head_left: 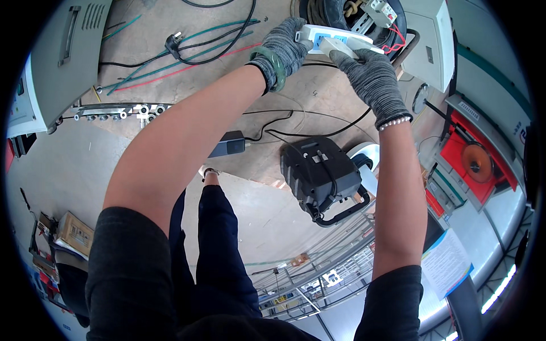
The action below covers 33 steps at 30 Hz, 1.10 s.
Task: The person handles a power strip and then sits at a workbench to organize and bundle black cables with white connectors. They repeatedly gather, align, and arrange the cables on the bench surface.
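My left hand (285,46), in a grey knitted glove, is closed on one end of a white power strip (347,35) with blue socket faces. My right hand (368,78), gloved the same way, is closed around the strip's other end. A pale, flat-sided piece (335,45) stands out at the right fingertips; whether it is a part of the strip or separate, I cannot tell. Just beyond the strip is a round black cable reel (401,23) with a small white breaker (380,11) and red wires (401,41).
On the worktop, a black plug (172,43) lies with its cable among green and red wires (187,71) at the left. Nearer are a dark adapter box (230,143) and a bulky black device with a handle (321,170). Grey cabinets (77,40) flank the left; a white box (427,42) stands right.
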Motion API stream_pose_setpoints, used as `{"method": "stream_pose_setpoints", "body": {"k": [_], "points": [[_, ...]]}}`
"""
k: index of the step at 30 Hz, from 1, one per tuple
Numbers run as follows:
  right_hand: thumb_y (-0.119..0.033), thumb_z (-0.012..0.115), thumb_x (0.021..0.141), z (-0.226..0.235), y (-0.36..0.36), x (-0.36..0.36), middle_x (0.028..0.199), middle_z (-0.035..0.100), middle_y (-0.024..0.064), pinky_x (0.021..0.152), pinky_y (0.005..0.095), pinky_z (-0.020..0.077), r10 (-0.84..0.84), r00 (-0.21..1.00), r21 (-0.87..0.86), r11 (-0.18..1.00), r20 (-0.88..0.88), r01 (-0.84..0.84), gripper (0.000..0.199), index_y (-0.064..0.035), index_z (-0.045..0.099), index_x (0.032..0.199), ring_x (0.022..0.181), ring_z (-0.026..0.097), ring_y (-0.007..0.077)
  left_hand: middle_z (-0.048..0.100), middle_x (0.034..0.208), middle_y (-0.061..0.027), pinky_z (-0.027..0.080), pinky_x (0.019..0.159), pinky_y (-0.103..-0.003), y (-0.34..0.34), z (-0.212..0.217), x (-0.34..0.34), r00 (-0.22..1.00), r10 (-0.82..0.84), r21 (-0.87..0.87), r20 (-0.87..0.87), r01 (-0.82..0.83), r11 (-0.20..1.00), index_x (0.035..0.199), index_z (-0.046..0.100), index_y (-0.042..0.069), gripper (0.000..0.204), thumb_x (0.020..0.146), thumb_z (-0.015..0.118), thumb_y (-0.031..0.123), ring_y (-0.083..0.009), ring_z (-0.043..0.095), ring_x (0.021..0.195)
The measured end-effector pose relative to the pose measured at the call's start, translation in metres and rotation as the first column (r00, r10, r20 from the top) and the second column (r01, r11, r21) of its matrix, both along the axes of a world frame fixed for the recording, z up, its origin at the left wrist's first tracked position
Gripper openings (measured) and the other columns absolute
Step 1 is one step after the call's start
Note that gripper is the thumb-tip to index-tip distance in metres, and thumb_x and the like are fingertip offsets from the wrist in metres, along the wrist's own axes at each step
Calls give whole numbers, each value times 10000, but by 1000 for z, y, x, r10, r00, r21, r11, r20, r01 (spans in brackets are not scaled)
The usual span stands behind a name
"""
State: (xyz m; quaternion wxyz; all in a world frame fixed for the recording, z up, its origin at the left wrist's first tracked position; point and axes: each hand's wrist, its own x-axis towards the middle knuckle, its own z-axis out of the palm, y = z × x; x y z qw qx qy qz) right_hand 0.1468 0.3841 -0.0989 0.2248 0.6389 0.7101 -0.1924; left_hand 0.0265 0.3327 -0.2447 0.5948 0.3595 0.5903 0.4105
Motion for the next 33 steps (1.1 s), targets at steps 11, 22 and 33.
{"method": "stream_pose_setpoints", "body": {"k": [11, 22, 33], "points": [[-632, 597, 779, 7, 30, -11, 849, 670, 184, 810, 361, 511, 62, 997, -152, 987, 52, -54, 691, 0, 658, 1051, 840, 660, 270, 628, 1074, -162, 475, 893, -321, 6, 7, 5, 991, 17, -4, -130, -18, 1000, 1214, 503, 2, 402, 852, 611, 141, -245, 614, 975], [-579, 646, 778, -4, 21, 6, 827, 647, 106, 663, 299, 529, -129, 990, -150, 981, -49, 121, 703, 0, 571, 1169, 740, 637, 170, 641, 1017, -120, 519, 756, -297, 2, -14, 8, 998, 34, 44, -56, -32, 999, 1202, 517, 26, 409, 837, 649, 154, -184, 626, 845], [-526, 644, 812, 5, 12, -9, 740, 646, 80, 611, 239, 561, -229, 971, -159, 963, -63, 216, 607, 5, 595, 1101, 663, 650, 124, 560, 879, -41, 459, 694, -311, -2, -5, 33, 999, 23, 121, -46, -17, 992, 1050, 500, 135, 208, 853, 500, 67, -174, 532, 749]]}}
